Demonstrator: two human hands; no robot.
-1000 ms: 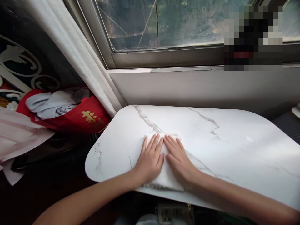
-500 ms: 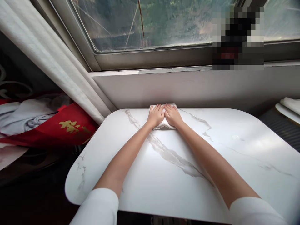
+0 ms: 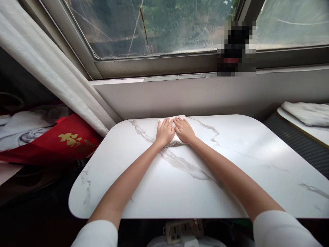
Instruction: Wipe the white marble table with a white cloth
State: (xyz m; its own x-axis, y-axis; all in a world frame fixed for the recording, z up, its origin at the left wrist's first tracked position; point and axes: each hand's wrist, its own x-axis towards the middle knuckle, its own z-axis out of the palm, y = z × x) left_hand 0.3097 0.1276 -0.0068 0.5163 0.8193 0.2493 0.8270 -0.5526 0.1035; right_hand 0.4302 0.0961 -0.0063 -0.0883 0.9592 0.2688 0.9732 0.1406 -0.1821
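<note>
The left hand (image 3: 165,132) and right hand (image 3: 184,129) are laid palm-down, side by side, on a white cloth (image 3: 178,140), with fingers extended and slightly parted; the cloth is held by contact from above, and no grasp around it is seen. Since a second ago, the cloth has been carried from close to the table's near edge to the far edge; over the last half second, little further advance is noted. The pass across the table's depth is therefore judged to be at or near its limit. The cloth is seen to be soft and layered, its near border uneven and shadowed; whether it is damp cannot be determined. It is rested on the white, grey-veined table (image 3: 174,202), beside the wall (image 3: 154,94) under the window (image 3: 180,27). At left, a curtain (image 3: 51,65) and a red bag (image 3: 46,149) are noted.
</note>
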